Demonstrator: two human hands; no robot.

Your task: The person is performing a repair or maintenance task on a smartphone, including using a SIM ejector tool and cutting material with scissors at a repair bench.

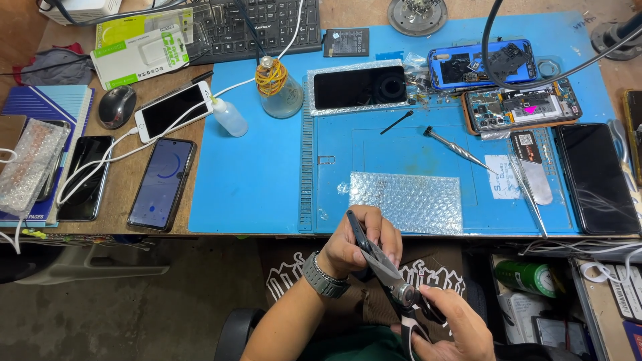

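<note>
1. Gripping a thin dark phone (359, 235) edge-on below the desk edge, left hand (358, 249) is closed around it; right hand (449, 325) is closed on the scissors (394, 284) handles.
2. Risk, as I judge it: the metal blades touch the phone and could slip, scratching its glass or nicking fingers.
3. Bubble wrap sheet (406, 201) is bumpy and translucent on the smooth blue mat (254, 180); a steel screwdriver (458, 150) lies near.

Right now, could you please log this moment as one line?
left hand: holds dark phone | right hand: grips scissors | blades at phone | bubble wrap on blue mat
</note>
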